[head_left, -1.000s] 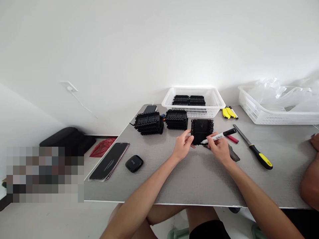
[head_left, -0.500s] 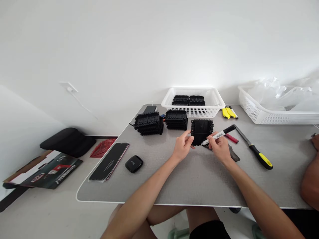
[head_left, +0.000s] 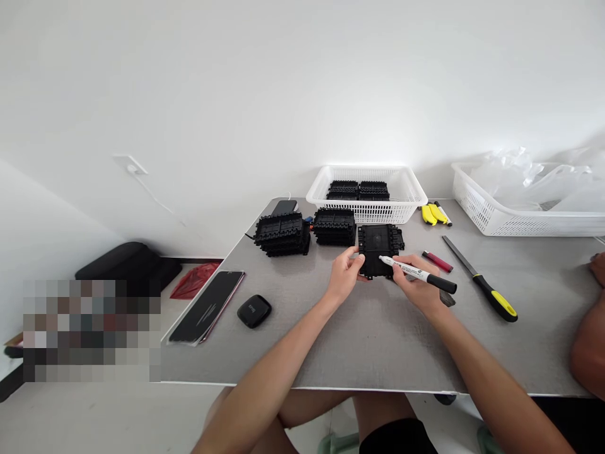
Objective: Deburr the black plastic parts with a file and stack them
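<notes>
A flat black plastic part (head_left: 377, 243) with notched side edges is held tilted up over the table. My left hand (head_left: 346, 272) grips its left edge, thumb in front and fingers behind. In my right hand (head_left: 414, 284) is a white marker (head_left: 416, 271) with a black end pointing right. The marker's tip is at the middle of the part's face; I cannot tell whether it touches. Behind the part stand two stacks of similar black parts, a left stack (head_left: 281, 234) and a nearer stack (head_left: 333, 227). A dark scrap (head_left: 447, 298) lies partly hidden under my right hand.
A white basket (head_left: 366, 212) with more black parts stands behind. Another white basket (head_left: 529, 221) holds plastic bags. On the right lie a file (head_left: 486, 287), a red stick-like item (head_left: 437, 261) and yellow tools (head_left: 432, 214). A black case (head_left: 254, 311) lies left. Another person's arm (head_left: 588, 340) rests far right.
The marker has swung so its black end points lower right, and its tip has moved up from the part's bottom edge to its middle. The part has shifted slightly left.
</notes>
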Demonstrator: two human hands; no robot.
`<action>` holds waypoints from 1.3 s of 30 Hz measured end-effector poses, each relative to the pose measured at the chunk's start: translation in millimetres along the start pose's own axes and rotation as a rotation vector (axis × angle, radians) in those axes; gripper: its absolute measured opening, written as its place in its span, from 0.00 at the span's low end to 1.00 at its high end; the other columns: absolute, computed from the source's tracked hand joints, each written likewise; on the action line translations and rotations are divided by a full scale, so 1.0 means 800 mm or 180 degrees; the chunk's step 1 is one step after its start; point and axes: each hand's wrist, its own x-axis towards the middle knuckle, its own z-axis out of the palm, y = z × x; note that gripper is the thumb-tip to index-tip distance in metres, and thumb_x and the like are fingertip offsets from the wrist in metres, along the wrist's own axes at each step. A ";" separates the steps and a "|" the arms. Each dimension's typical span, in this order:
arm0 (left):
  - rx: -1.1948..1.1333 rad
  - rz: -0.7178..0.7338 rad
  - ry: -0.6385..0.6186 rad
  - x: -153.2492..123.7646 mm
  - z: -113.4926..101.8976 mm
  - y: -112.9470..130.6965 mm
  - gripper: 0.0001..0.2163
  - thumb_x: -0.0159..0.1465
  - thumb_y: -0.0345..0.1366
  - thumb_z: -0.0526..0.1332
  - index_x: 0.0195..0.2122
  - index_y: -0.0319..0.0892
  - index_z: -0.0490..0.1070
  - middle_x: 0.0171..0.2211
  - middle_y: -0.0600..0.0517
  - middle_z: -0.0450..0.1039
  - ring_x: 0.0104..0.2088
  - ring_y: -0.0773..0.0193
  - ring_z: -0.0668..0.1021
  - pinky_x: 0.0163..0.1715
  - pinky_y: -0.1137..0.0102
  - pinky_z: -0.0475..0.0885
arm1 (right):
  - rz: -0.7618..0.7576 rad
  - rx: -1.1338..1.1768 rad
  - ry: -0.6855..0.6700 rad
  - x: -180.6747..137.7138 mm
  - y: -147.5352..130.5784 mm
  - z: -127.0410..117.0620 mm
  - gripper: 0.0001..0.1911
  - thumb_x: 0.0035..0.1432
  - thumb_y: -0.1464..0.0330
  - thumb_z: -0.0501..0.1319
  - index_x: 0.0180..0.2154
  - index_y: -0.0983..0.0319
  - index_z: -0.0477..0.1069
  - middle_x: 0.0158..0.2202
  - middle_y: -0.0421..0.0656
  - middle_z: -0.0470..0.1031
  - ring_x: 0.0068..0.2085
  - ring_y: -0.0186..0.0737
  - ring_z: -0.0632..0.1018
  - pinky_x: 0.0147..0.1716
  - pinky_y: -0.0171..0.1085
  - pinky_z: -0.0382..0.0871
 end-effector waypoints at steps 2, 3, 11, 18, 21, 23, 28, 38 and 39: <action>-0.0142 -0.0189 -0.0028 -0.001 0.001 0.004 0.20 0.60 0.49 0.62 0.45 0.38 0.70 0.24 0.52 0.73 0.24 0.61 0.77 0.23 0.62 0.80 | -0.0087 -0.0085 0.0002 0.000 -0.001 0.000 0.07 0.57 0.63 0.60 0.34 0.57 0.75 0.31 0.42 0.80 0.28 0.38 0.78 0.27 0.37 0.71; -0.0162 -0.0216 -0.0017 -0.001 0.001 0.005 0.20 0.59 0.48 0.62 0.45 0.38 0.70 0.24 0.52 0.73 0.24 0.61 0.77 0.23 0.62 0.80 | -0.0131 -0.0095 0.0000 0.001 -0.001 -0.001 0.07 0.58 0.63 0.60 0.35 0.57 0.75 0.31 0.42 0.80 0.28 0.38 0.78 0.28 0.38 0.71; -0.0169 -0.0181 -0.0035 -0.004 0.003 0.011 0.19 0.60 0.48 0.62 0.44 0.39 0.70 0.27 0.50 0.75 0.26 0.59 0.78 0.24 0.63 0.79 | -0.0209 -0.0057 0.0002 0.000 0.001 -0.001 0.08 0.59 0.64 0.59 0.37 0.58 0.76 0.33 0.43 0.80 0.29 0.39 0.79 0.29 0.38 0.71; -0.0202 -0.0201 -0.0053 -0.005 0.004 0.015 0.19 0.59 0.48 0.63 0.43 0.39 0.69 0.28 0.49 0.76 0.26 0.58 0.79 0.24 0.62 0.79 | -0.0211 -0.0027 -0.0004 0.000 0.002 0.000 0.08 0.59 0.64 0.60 0.37 0.58 0.76 0.32 0.44 0.80 0.30 0.40 0.79 0.30 0.39 0.72; -0.0201 -0.0214 -0.0054 -0.004 0.004 0.015 0.19 0.59 0.48 0.63 0.43 0.39 0.70 0.27 0.49 0.76 0.26 0.58 0.79 0.24 0.62 0.79 | -0.0194 -0.0005 -0.0030 0.000 0.002 -0.001 0.08 0.59 0.64 0.60 0.37 0.58 0.76 0.34 0.44 0.81 0.31 0.40 0.79 0.31 0.39 0.73; -0.0200 -0.0217 -0.0048 -0.004 0.004 0.015 0.19 0.59 0.48 0.63 0.43 0.39 0.70 0.28 0.49 0.77 0.27 0.57 0.80 0.24 0.62 0.79 | -0.0156 -0.0038 -0.0057 0.000 0.001 -0.001 0.08 0.59 0.64 0.60 0.37 0.58 0.76 0.34 0.44 0.81 0.31 0.40 0.79 0.31 0.39 0.73; -0.0177 -0.0217 -0.0049 -0.003 0.003 0.013 0.19 0.59 0.48 0.62 0.45 0.39 0.70 0.29 0.48 0.78 0.28 0.56 0.80 0.25 0.61 0.79 | -0.0206 0.0002 -0.0061 -0.002 0.004 0.001 0.07 0.59 0.64 0.60 0.37 0.58 0.76 0.31 0.44 0.80 0.30 0.40 0.79 0.31 0.40 0.73; -0.0032 -0.0456 -0.0084 -0.004 0.003 0.009 0.17 0.59 0.46 0.62 0.43 0.39 0.69 0.26 0.49 0.77 0.26 0.57 0.80 0.26 0.60 0.80 | 0.0094 0.0474 0.0719 -0.004 0.008 0.007 0.09 0.58 0.62 0.62 0.39 0.58 0.75 0.26 0.39 0.77 0.26 0.39 0.78 0.28 0.39 0.75; 0.0003 -0.0474 -0.0105 -0.005 0.004 0.009 0.17 0.59 0.46 0.62 0.42 0.39 0.69 0.26 0.50 0.76 0.25 0.57 0.80 0.25 0.60 0.80 | 0.0092 0.0478 0.0715 -0.002 0.007 0.006 0.10 0.58 0.62 0.62 0.40 0.58 0.75 0.26 0.39 0.78 0.26 0.39 0.78 0.29 0.40 0.75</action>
